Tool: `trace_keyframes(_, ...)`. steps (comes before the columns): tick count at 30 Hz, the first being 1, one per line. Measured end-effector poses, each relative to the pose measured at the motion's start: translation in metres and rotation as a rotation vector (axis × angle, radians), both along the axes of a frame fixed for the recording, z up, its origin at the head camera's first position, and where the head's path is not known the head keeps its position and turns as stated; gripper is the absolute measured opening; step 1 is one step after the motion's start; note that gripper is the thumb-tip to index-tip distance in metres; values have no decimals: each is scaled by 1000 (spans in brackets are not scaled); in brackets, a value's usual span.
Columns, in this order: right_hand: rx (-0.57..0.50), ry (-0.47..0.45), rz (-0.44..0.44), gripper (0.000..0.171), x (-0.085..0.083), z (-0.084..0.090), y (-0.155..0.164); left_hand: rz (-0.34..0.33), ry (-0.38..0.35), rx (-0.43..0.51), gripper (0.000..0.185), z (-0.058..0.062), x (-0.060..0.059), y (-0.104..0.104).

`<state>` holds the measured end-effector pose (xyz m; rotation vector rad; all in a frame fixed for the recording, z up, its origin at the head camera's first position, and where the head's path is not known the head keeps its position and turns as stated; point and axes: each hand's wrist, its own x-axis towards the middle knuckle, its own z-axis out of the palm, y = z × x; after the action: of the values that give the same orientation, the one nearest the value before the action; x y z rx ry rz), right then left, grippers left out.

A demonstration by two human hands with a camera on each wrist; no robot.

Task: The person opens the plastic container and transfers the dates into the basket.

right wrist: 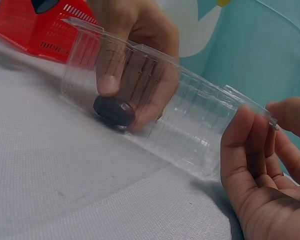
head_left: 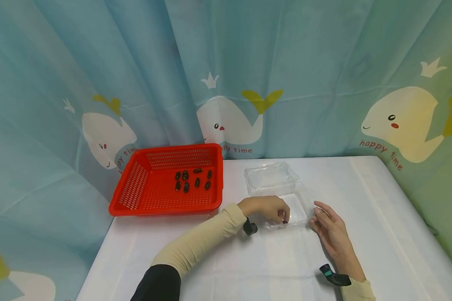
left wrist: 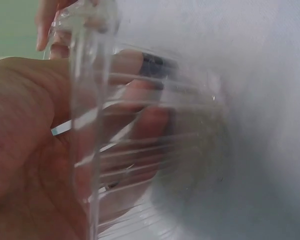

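Note:
A clear plastic box point(head_left: 296, 207) lies on the white table with its hinged lid point(head_left: 271, 177) folded back away from me. My left hand point(head_left: 269, 207) reaches down into the box's near left part. Its thumb and fingers pinch a dark, glossy oval date point(right wrist: 114, 111) low behind the clear wall, close over the floor of the box. At the near right corner my right hand point(head_left: 333, 236) pinches the box rim between thumb and fingers. In the left wrist view, the ribbed wall stands in front of the left fingers and blurs them.
Left of the box stands a red slotted basket point(head_left: 156, 188), with several dark dates point(head_left: 186, 187) spread in rows over its right half. Behind the table hangs a blue curtain point(head_left: 309, 50) printed with whales. White cloth covers the table point(head_left: 380, 200).

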<state>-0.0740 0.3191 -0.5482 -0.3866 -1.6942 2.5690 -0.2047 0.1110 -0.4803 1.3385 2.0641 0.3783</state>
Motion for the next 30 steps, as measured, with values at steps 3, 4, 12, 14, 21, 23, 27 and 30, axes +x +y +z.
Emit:
trace_keyframes(3, 6, -5, 2, 24, 0, 0, -1, 14, -8, 13, 20, -2, 0, 0)
trace_keyframes(4, 5, -5, 2, 24, 0, 0, -1, 19, -12, 18, 20, -3, 0, -1)
trace_keyframes(12, -20, 19, 10, 25, 0, -1, -2, 108, 0, 55, 16, -1, 2, -7)
trace_keyframes(14, -26, 23, 12, 25, 0, -1, -3, 145, 6, 80, 16, 2, 2, -11)
trace_keyframes(21, -54, 46, 5, 27, 1, -2, -2, 209, 23, 178, 14, 23, -4, -29)
trace_keyframes(23, -69, 59, 5, 27, 2, -1, -1, 226, 23, 200, 14, 30, -5, -34)
trace_keyframes(27, -105, 84, 17, 29, 3, -2, 0, 274, -31, 247, 14, 41, -7, -44)
trace_keyframes(30, -116, 102, 31, 31, 3, -3, 2, 304, -96, 277, 16, 47, -8, -52)
